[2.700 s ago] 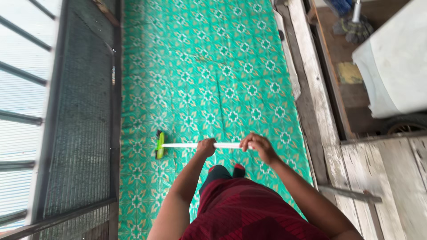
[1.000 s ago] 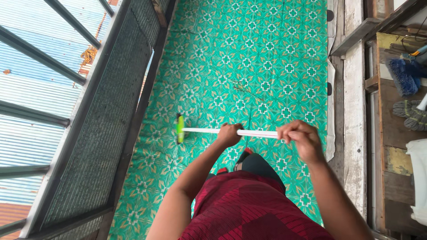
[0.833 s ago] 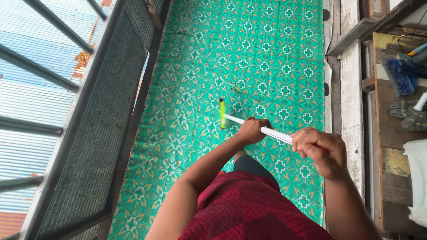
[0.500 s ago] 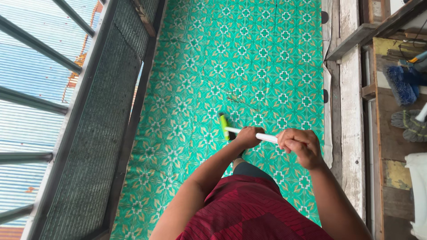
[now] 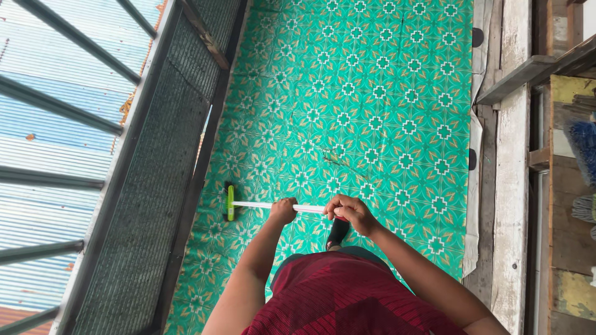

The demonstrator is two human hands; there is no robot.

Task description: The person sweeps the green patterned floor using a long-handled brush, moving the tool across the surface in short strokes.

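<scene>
We grip a broom (image 5: pixel 248 205) with both hands on a balcony floored in green patterned vinyl (image 5: pixel 372 93). Our left hand (image 5: pixel 284 210) is closed round the white handle partway along it; our right hand (image 5: pixel 347 211) is wrapped tight over the handle's near end. The handle lies level across the view, pointing left. The broom's lime-green head, bristles dark, rests on the floor just beside the mesh railing (image 5: pixel 155 174). A dark-socked foot (image 5: pixel 338 232) shows below our right hand. Weathered wooden boards (image 5: pixel 514 155) run along the floor's right edge.
</scene>
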